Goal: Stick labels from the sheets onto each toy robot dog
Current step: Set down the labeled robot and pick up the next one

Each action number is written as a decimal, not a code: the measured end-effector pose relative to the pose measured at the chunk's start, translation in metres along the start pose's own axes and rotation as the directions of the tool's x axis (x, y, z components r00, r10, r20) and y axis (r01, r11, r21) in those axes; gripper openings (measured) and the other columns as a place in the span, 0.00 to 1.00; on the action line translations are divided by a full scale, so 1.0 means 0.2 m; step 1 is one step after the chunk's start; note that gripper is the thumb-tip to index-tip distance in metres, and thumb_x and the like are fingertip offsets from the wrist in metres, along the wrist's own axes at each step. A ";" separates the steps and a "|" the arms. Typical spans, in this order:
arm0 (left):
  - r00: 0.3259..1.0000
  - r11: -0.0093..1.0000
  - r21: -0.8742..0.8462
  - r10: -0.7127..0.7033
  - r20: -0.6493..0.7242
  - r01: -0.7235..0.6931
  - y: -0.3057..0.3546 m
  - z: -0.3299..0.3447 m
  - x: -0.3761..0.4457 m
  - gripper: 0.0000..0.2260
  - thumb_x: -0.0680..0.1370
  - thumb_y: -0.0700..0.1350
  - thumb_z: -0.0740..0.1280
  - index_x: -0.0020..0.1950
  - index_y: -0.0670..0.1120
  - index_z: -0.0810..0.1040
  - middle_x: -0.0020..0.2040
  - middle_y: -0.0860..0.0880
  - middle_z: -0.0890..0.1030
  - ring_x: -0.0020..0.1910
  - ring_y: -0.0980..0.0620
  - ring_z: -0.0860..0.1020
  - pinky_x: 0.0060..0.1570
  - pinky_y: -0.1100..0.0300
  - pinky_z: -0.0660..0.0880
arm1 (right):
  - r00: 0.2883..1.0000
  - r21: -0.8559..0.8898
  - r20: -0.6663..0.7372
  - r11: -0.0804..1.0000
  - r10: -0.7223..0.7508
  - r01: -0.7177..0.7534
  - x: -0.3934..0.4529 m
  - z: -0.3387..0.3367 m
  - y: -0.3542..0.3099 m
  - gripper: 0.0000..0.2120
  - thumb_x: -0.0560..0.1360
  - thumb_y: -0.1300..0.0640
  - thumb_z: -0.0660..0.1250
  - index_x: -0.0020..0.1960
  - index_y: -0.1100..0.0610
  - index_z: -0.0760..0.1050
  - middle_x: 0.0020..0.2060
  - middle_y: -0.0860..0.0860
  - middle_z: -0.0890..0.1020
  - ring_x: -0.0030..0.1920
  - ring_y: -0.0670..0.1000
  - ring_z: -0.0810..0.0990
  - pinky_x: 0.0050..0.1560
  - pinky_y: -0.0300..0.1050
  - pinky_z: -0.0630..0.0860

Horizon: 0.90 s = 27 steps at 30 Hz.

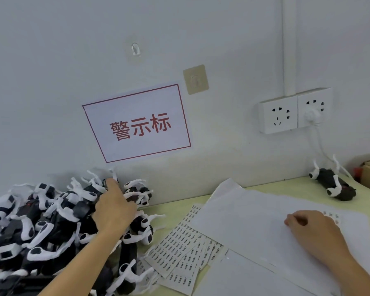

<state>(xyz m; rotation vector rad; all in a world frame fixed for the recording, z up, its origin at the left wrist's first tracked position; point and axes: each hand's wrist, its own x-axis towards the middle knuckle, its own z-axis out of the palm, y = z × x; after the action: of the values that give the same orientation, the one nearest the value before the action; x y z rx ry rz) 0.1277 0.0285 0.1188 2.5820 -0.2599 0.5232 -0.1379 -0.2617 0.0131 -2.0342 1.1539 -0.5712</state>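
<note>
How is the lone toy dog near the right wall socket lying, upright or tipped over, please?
Tipped over: the lone toy dog lies on the table with white legs sticking up.

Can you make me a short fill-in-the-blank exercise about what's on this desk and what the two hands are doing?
1. The left hand reaches into the pile of toy robot dogs on the ___ side of the desk.
2. The right hand rests on a white ___.
3. One lone toy dog lies below the wall ___.
4. The wall sign has a ___ border.

Missing words: left; sheet; sockets; red
</note>
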 end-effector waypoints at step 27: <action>0.841 0.180 -0.822 -0.164 0.516 0.540 0.49 0.52 -0.73 0.15 0.72 0.32 0.76 0.49 0.49 0.77 0.44 0.42 0.83 0.38 0.40 0.80 0.24 0.56 0.78 | 1.000 -0.052 -0.020 0.999 0.013 -0.014 0.01 0.02 -0.01 0.15 0.79 0.49 0.64 0.36 0.50 0.81 0.34 0.45 0.83 0.39 0.46 0.79 0.47 0.46 0.78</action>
<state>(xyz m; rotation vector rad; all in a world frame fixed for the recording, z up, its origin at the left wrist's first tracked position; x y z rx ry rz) 0.0005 -0.0952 0.0174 1.3362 -0.0070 -0.2576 -0.1336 -0.2608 0.0123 -2.0678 1.2050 -0.5610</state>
